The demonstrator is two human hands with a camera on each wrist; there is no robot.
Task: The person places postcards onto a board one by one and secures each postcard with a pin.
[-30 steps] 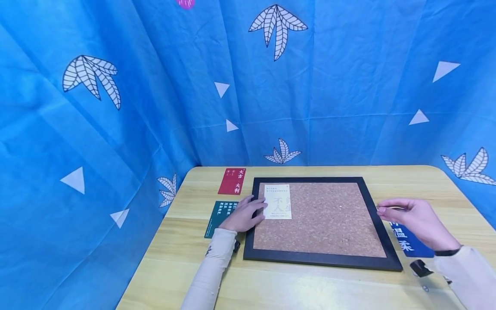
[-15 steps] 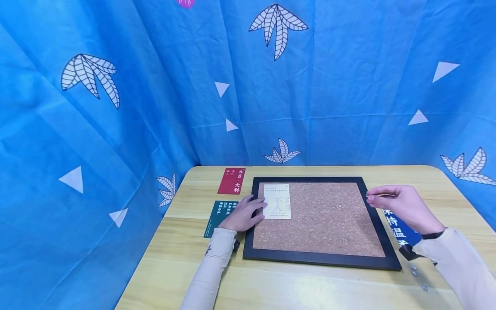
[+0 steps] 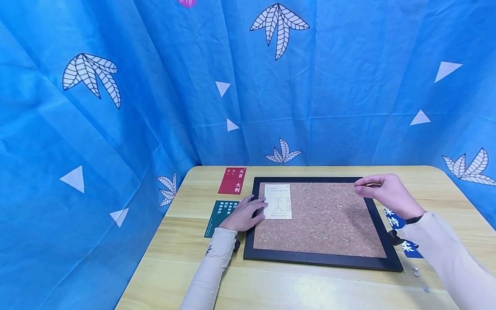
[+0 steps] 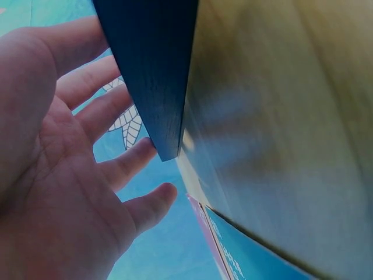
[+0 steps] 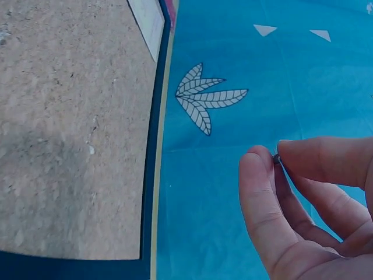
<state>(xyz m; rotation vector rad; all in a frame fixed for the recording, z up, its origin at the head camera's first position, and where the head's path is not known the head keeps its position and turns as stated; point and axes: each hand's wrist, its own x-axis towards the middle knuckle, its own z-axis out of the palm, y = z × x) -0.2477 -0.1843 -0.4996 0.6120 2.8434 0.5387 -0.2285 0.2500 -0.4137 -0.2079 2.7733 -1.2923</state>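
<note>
From the head, with twelve o'clock pointing at the curtain (image 3: 267, 107) behind the table (image 3: 294, 288), a black-framed cork board (image 3: 329, 228) fills the middle. A cream card (image 3: 277, 204) lies on its cork toward ten o'clock. The left hand (image 3: 243, 214) rests across the frame at nine o'clock, fingers relaxed and reaching the card's left edge. Outside the frame, a red card (image 3: 232, 181) lies at ten, a green card (image 3: 214, 220) at nine, partly under that hand, and a blue card (image 3: 413, 252) just past three. Small clear pieces (image 3: 416, 274) sit near four. The right hand (image 3: 383, 193) hovers over the board's corner between one and two, thumb and finger together; what they hold is too small to make out here.

The left wrist view shows the underside: the palm is uncurled, fingers loosely extended and spread, the frame's side crossing in front of several. Whether they touch the card is hidden.

The right wrist view settles the other grip: thumb and forefinger pinch a tiny dark piece (image 5: 276, 158), toward half past three, clear of the cork. The cream card shows at eleven.
</note>
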